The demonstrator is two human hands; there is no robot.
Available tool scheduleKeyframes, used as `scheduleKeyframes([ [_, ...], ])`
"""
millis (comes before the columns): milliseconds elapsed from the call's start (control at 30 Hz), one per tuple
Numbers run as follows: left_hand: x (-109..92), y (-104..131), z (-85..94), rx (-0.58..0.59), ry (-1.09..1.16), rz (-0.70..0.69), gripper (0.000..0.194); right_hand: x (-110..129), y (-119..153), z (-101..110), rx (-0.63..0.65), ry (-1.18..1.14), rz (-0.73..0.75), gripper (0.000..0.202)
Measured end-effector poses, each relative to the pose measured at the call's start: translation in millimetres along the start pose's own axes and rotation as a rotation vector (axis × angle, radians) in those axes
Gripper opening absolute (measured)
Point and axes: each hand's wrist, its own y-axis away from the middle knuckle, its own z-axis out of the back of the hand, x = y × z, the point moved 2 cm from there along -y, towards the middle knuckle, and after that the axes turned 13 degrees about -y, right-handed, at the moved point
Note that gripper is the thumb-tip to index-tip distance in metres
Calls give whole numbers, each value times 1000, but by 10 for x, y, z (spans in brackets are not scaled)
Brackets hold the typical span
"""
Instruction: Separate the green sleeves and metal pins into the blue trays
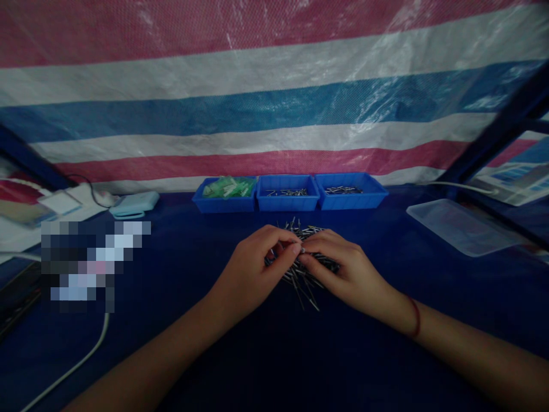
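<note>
My left hand and my right hand meet fingertip to fingertip in the middle of the blue table. Each pinches thumb against fingers around a tiny pale, shiny piece, mostly covered and too small to name. Beneath and around the fingers lies a loose pile of thin metal rods, pointing every way; the hands hide part of it. A dark red band circles my right wrist.
Behind the pile stand three blue bins: the left bin holds green plastic bags, the middle bin and right bin thin metal pieces. A clear plastic lid lies right; a light-blue case and white cable are left.
</note>
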Motion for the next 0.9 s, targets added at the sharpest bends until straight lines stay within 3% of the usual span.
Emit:
scheduleKeyframes([
  [167, 11, 1, 9, -18, -16, -10, 10, -14, 3, 8, -38, 22, 14, 9],
  [467, 85, -1, -30, 2, -75, -69, 12, 15, 30, 77, -242, 64, 45, 6],
  [767, 107, -15, -59, 81, -87, -114, 17, 35, 38, 57, -193, 96, 123, 12],
  [900, 103, -14, -55, 59, -87, -74, 16, 66, 6, 183, -78, 315, 241, 13],
])
